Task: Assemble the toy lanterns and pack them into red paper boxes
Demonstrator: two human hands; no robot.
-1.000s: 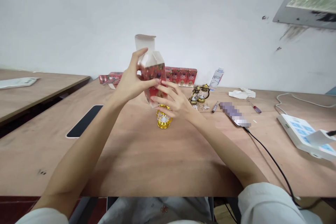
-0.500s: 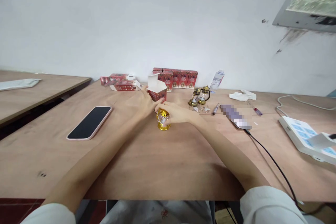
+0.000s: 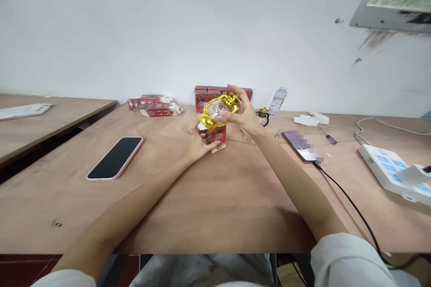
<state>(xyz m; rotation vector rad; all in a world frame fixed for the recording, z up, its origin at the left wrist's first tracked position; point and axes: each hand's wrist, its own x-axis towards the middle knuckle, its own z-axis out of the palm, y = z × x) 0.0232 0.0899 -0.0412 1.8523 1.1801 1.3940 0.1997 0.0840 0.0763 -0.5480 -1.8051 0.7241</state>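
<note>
My right hand (image 3: pixel 245 114) holds a small gold lantern (image 3: pixel 218 110) with a clear globe, lifted and tilted just above a small red box (image 3: pixel 215 136). My left hand (image 3: pixel 200 141) grips that red box, which stands upright on the wooden table (image 3: pixel 202 197) with its top open. The lantern's base points toward the box opening. Fingers of both hands are closed round what they hold.
A row of red boxes (image 3: pixel 202 94) stands by the wall, with flattened ones (image 3: pixel 153 105) to the left. A pink-cased phone (image 3: pixel 114 158) lies left. Right are a second phone (image 3: pixel 301 145) with a black cable (image 3: pixel 350 206), a white device (image 3: pixel 390 168), a bottle (image 3: pixel 278 98), tissue (image 3: pixel 310 119) and another lantern (image 3: pixel 262 116).
My left hand brought the red box down from the air onto the table. My right hand picked the gold lantern up off the table and raised it over the box.
</note>
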